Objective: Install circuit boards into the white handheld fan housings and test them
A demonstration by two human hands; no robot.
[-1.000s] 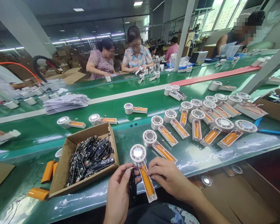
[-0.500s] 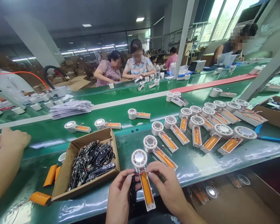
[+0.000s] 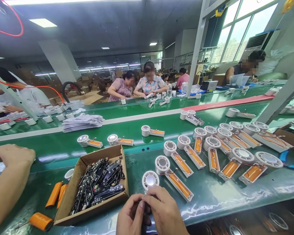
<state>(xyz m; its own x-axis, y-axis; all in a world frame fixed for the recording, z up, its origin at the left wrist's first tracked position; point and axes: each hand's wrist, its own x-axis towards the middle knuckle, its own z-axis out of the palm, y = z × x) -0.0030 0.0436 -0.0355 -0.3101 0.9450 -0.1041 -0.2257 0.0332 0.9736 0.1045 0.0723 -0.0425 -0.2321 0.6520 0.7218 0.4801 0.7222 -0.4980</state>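
My left hand [image 3: 130, 213] and my right hand [image 3: 164, 212] meet at the bottom centre, fingertips pinched together. Just beyond them lies a white round-headed fan housing [image 3: 150, 180], its handle covered by my hands. The black circuit board seen in my left fingers a moment earlier is now hidden behind them. What my right fingertips pinch is too small to make out. Left of my hands stands a cardboard box [image 3: 125, 186] of black circuit boards [image 3: 98, 182]. A similar housing with an orange battery [image 3: 178, 182] lies to the right.
More fan housings [image 3: 212, 156] crowd the right side of the green bench. Orange batteries [image 3: 41, 221] lie left of the box. A co-worker's arm [image 3: 12, 179] reaches in at left. Papers [image 3: 83, 122] are stacked on the belt, and other people sit beyond it.
The view has tilted upward, so the scene sits lower. My right hand has moved left to meet my left hand, and both now cover the battery and handle.
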